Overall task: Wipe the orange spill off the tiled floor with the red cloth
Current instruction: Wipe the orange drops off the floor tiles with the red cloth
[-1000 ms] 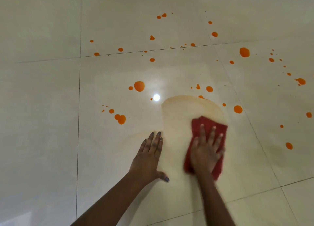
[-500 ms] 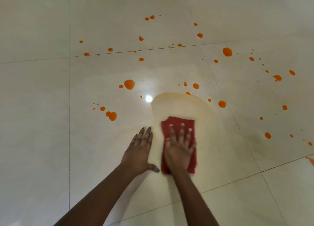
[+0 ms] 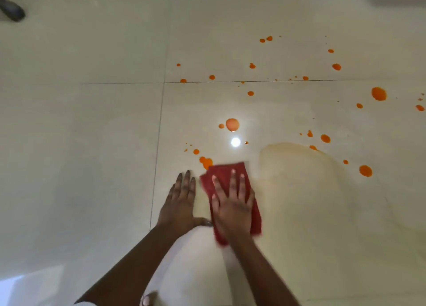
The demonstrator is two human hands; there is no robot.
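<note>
1. Both hands lie flat on the floor [image 3: 80,144], palms down and fingers spread, with the bare forearms coming up from the bottom edge of the view.
2. The right hand [image 3: 232,204] presses on the red cloth [image 3: 224,174]; its fingers are stretched forward over the fabric and grip nothing.
3. The left hand [image 3: 179,204] rests on bare tile just beside the cloth, thumb pointing toward it and seemingly touching its near edge, though blur makes that hard to judge.
4. The cloth is a folded rectangle, its far corner touching a double orange drop [image 3: 205,162].
5. Orange drops are scattered over the tiles beyond and to the right of the hands: a large one [image 3: 232,124] near a bright light reflection [image 3: 235,142], another large one [image 3: 378,93] far right, one [image 3: 365,170] at right middle, and many small specks along the grout line [image 3: 230,81].
6. To the right of the cloth a pale brownish smear [image 3: 299,167] covers the tile in a broad arc.
7. A dark object [image 3: 11,10] sits at the top left corner, too blurred to identify.
8. A toe [image 3: 145,300] shows at the bottom edge.
9. No writing, brand or label is readable anywhere.
</note>
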